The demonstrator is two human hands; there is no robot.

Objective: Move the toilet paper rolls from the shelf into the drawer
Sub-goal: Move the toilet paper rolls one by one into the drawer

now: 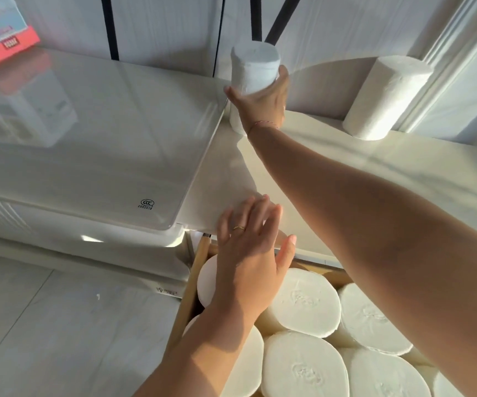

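A white toilet paper roll (253, 67) stands upright at the back left of the cream shelf (332, 167), and my right hand (260, 101) is wrapped around its lower part. A second roll (386, 98) stands alone at the shelf's back right. Below the shelf, the wooden drawer (187, 299) is pulled out and packed with several upright rolls (303, 303). My left hand (253, 253) hovers with fingers spread over the drawer's back left corner, above a roll (206, 285), holding nothing.
A glossy white appliance top (88, 144) adjoins the shelf on the left, with a pink-and-white box (2, 38) at its far corner. Pale floor (45, 325) lies at lower left. A white wall and door frame (455, 67) rise behind the shelf.
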